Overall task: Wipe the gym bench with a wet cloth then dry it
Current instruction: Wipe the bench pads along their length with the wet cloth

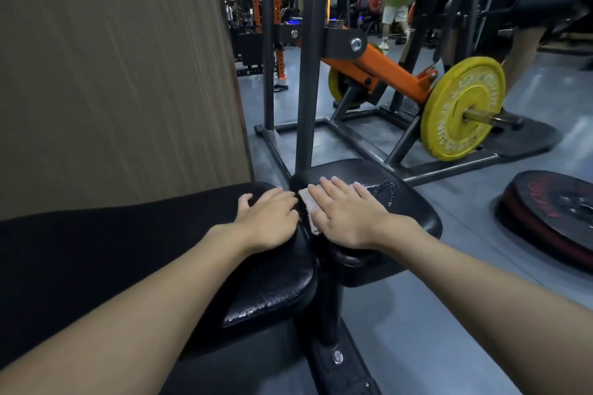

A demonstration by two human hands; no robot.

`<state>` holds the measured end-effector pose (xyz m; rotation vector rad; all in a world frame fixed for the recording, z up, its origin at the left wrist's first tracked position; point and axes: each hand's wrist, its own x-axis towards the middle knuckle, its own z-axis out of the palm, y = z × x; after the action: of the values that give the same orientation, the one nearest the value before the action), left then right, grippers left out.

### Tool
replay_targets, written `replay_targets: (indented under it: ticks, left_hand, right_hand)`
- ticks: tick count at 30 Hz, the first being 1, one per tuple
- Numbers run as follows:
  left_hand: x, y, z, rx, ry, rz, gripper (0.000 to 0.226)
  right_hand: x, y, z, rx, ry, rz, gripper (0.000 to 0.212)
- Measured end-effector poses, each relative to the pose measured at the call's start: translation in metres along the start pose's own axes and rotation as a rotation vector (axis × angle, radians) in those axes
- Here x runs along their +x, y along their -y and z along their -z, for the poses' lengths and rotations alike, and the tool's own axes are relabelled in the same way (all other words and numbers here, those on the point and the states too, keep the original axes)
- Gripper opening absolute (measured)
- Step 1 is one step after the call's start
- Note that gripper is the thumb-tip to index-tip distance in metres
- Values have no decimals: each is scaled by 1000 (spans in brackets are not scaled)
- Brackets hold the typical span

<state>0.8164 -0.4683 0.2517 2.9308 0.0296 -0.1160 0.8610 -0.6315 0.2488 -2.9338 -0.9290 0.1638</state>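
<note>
- Head view, desk (414, 215): two black padded cushions, with cracked vinyl that is probably slick when wet.
- Cloth (305, 202): small and pale, spread on the desk's far cushion beside the gap. Judged light, limp and damp; best pressed under the palm or pinched at a free edge.
- Right hand (346, 215): fingers straight, pressing the cloth flat.
- Left hand (268, 221): flat on the desk's near cushion, holding nothing.

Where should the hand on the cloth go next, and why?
Probably slide the right hand, pressed flat on the cloth, toward the far right of the seat pad. Shiny specks sit just beyond it there, and that part looks not yet covered. The left hand rests on the back pad.
</note>
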Motion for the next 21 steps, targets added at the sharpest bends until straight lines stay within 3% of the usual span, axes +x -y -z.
replay_targets:
  ticks: [11, 18, 21]
  left_hand:
    - [12, 11, -4, -18, 69, -49, 51]
    - [10, 8, -3, -26, 46, -15, 53]
    - [5, 3, -4, -26, 3, 2, 68]
  right_hand:
    - [89, -7, 14, 86, 30, -66, 60]
    - [15, -6, 5, 11, -35, 38, 55]
    - [-28, -8, 2, -11, -42, 62, 53]
